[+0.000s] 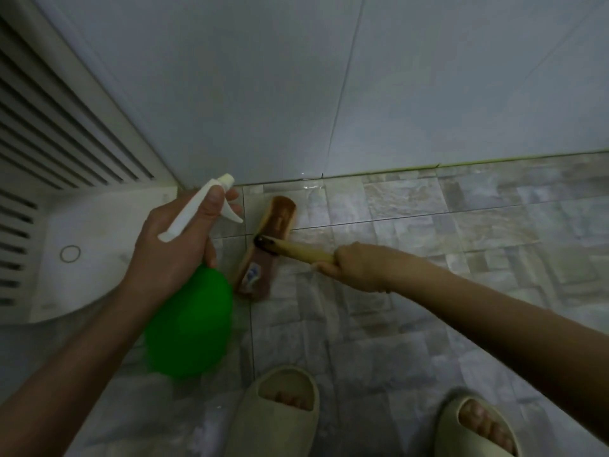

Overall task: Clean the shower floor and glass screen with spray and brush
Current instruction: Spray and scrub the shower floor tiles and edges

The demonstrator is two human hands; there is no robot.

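My left hand (174, 245) grips a green spray bottle (189, 324) by its white trigger head, nozzle pointing toward the wall. My right hand (357, 268) holds the yellowish handle of a scrubbing brush (268, 245). The brown brush head lies on the wet marbled floor tiles (428, 232), close to the corner where floor meets wall. The bottle hangs just left of the brush head, apart from it.
A white louvred door panel (66, 133) and its white base (99, 245) stand at the left. Pale wall tiles (296, 87) fill the back. My feet in beige slippers (276, 413) stand at the bottom edge on the floor.
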